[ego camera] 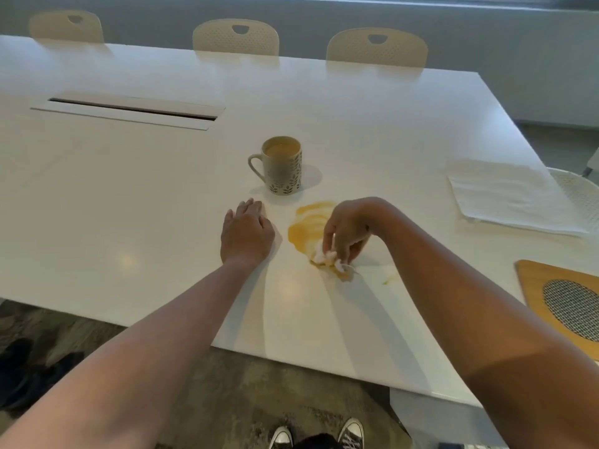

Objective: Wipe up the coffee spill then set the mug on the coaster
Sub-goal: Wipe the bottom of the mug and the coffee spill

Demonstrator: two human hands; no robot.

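Right hand (345, 233) pinches a wadded tissue (327, 256) onto the coffee spill (308, 223); left hand (246, 233) flat on the tabletop (129, 189), grip holding nothing.

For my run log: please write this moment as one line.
stage: wiping | right hand: holds paper wad on coffee spill | left hand: flat on table | mug: not on coaster

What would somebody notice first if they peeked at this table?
Probably the orange-brown coffee spill on the white table, with the right hand pressing a wadded paper towel into its near edge. Just behind it stands a patterned mug, full of coffee.
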